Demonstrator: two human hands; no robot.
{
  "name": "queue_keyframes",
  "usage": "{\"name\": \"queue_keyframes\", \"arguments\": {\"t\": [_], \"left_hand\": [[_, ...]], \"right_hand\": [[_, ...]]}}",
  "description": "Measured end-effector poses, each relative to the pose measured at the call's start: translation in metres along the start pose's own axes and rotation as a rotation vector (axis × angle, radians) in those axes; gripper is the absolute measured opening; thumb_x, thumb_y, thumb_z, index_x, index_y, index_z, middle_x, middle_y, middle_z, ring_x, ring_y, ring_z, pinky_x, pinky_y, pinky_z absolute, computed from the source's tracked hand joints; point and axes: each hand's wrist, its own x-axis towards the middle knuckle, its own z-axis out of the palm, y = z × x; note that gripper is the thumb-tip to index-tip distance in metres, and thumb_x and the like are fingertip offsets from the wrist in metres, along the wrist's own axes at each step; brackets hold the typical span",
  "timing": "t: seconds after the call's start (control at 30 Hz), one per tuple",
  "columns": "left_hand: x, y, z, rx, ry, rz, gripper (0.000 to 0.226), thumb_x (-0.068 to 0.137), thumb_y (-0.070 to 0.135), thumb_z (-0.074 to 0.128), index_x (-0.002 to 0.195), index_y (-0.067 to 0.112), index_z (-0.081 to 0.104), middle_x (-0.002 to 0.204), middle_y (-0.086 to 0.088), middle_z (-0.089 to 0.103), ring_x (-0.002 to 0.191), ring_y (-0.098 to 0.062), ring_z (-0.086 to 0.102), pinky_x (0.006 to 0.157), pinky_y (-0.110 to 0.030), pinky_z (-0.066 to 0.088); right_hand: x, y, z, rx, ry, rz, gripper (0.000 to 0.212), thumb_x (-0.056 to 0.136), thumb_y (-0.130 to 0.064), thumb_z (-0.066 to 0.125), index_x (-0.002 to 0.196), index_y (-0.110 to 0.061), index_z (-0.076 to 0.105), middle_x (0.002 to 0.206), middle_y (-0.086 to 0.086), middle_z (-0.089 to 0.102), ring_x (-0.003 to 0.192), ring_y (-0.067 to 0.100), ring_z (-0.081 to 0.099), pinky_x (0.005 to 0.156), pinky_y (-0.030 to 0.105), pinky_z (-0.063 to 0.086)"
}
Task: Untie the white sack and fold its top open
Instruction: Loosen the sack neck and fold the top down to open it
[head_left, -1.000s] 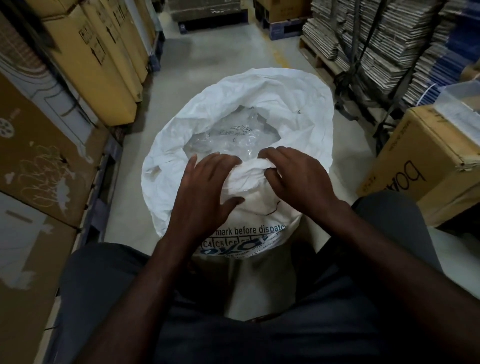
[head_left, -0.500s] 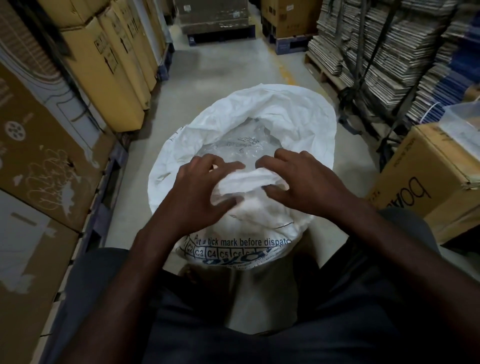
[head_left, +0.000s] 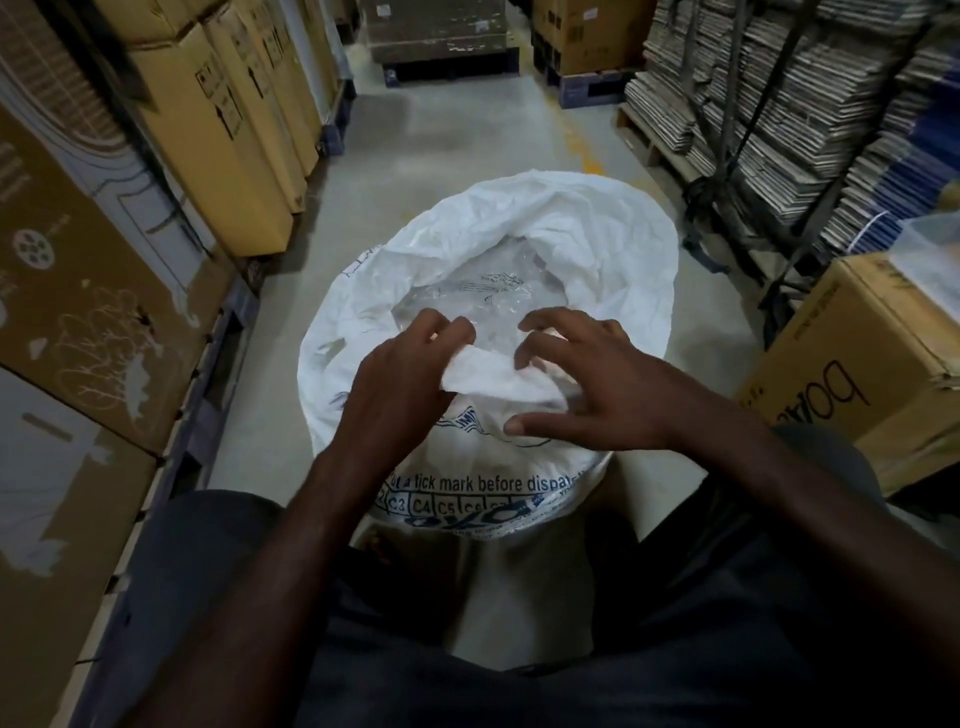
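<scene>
The white sack (head_left: 587, 228) stands on the floor between my knees, its mouth wide and its top rolled outward all round. Blue print shows on its near side. Clear plastic bags (head_left: 483, 301) lie inside. My left hand (head_left: 400, 384) pinches the near rim of the sack, thumb under the fold and fingers over it. My right hand (head_left: 587, 389) rests on the same near rim to the right, its fingers spread and curled over the edge, thumb pressed against the outside of the sack.
Tall cardboard boxes (head_left: 223, 130) line the left side on pallets. A brown box (head_left: 862, 364) stands close on the right, with stacks of flat cardboard (head_left: 779, 104) strapped behind it. The concrete aisle (head_left: 457, 140) runs ahead to more boxes.
Both hands have shifted slightly forward along the near rim. The left hand has lifted a fold of it, and the right fingers have spread wider. The camera tilted down a little.
</scene>
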Motion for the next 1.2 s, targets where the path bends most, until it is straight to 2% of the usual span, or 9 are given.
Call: {"name": "queue_keyframes", "arguments": {"t": [0.17,0.3,0.4,0.57,0.7,0.77,0.87,1.07,1.2], "left_hand": [[-0.001,0.005,0.010,0.124,0.085,0.088,0.027,0.087,0.012,0.056,0.110,0.023,0.046,0.098,-0.003,0.053,0.084,-0.031,0.055,0.071,-0.043,0.039],[-0.008,0.004,0.006,0.029,-0.041,0.076,0.060,0.089,0.064,0.069,0.124,0.019,0.051,0.113,-0.004,0.051,0.099,-0.028,0.052,0.084,-0.046,0.040],[-0.013,0.005,-0.004,-0.157,-0.228,-0.001,0.095,0.080,0.093,0.061,0.151,0.032,0.046,0.125,0.009,0.040,0.117,-0.016,0.044,0.101,-0.041,0.036],[-0.001,0.004,-0.018,-0.219,-0.296,-0.032,0.046,0.100,0.057,0.068,0.139,0.034,0.062,0.116,0.009,0.052,0.114,-0.018,0.052,0.106,-0.045,0.041],[0.001,0.000,-0.023,-0.150,-0.214,-0.030,0.022,0.087,0.042,0.068,0.103,0.034,0.055,0.081,0.011,0.061,0.081,-0.024,0.063,0.070,-0.042,0.052],[-0.004,-0.006,-0.022,-0.074,-0.149,-0.055,0.023,0.084,0.038,0.068,0.099,0.035,0.050,0.071,0.011,0.053,0.072,-0.024,0.061,0.061,-0.036,0.043],[-0.012,-0.018,-0.022,-0.026,-0.121,-0.080,0.020,0.082,0.034,0.063,0.096,0.035,0.049,0.080,0.014,0.058,0.076,-0.018,0.060,0.062,-0.033,0.036],[-0.011,0.003,-0.013,-0.118,-0.250,-0.081,0.041,0.078,0.022,0.072,0.108,0.038,0.048,0.102,0.014,0.065,0.090,-0.024,0.065,0.069,-0.038,0.047],[0.003,0.027,-0.012,-0.102,-0.305,0.059,0.093,0.077,0.037,0.083,0.159,0.039,0.038,0.149,0.010,0.061,0.125,-0.023,0.065,0.097,-0.041,0.054]], "right_hand": [[0.018,0.007,-0.018,0.174,-0.098,0.058,0.049,0.084,-0.074,0.072,0.102,-0.030,0.062,0.123,-0.002,0.071,0.119,0.019,0.064,0.106,0.034,0.046],[0.029,0.020,-0.015,0.207,-0.177,0.088,0.054,0.078,-0.051,0.092,0.100,-0.029,0.047,0.095,-0.010,0.068,0.101,0.025,0.070,0.084,0.043,0.056],[0.034,0.025,-0.010,0.159,-0.107,0.040,0.053,0.083,-0.042,0.089,0.114,-0.027,0.049,0.101,-0.003,0.066,0.095,0.021,0.065,0.084,0.044,0.055],[0.032,0.024,0.007,-0.005,0.049,0.015,0.044,0.091,-0.044,0.077,0.126,-0.034,0.053,0.109,-0.010,0.065,0.093,0.015,0.062,0.074,0.041,0.055],[0.029,0.028,0.017,-0.147,-0.039,-0.049,0.067,0.086,-0.053,0.081,0.143,-0.032,0.054,0.121,-0.011,0.050,0.099,0.010,0.058,0.066,0.017,0.041],[0.025,0.035,0.013,-0.180,-0.099,-0.096,0.081,0.081,-0.045,0.086,0.151,-0.030,0.049,0.131,-0.008,0.050,0.109,0.011,0.053,0.081,0.018,0.042],[0.020,0.049,0.004,-0.227,-0.088,-0.074,0.071,0.088,-0.024,0.080,0.151,-0.032,0.048,0.138,-0.007,0.059,0.124,0.020,0.056,0.109,0.040,0.042],[0.027,0.053,0.017,-0.349,-0.050,-0.031,0.057,0.092,-0.021,0.074,0.143,-0.031,0.051,0.115,-0.009,0.065,0.109,0.020,0.062,0.102,0.038,0.032],[0.031,0.049,0.016,-0.273,0.194,-0.014,0.029,0.092,-0.031,0.054,0.119,-0.023,0.061,0.103,-0.003,0.064,0.082,0.027,0.065,0.088,0.039,0.044]]}}
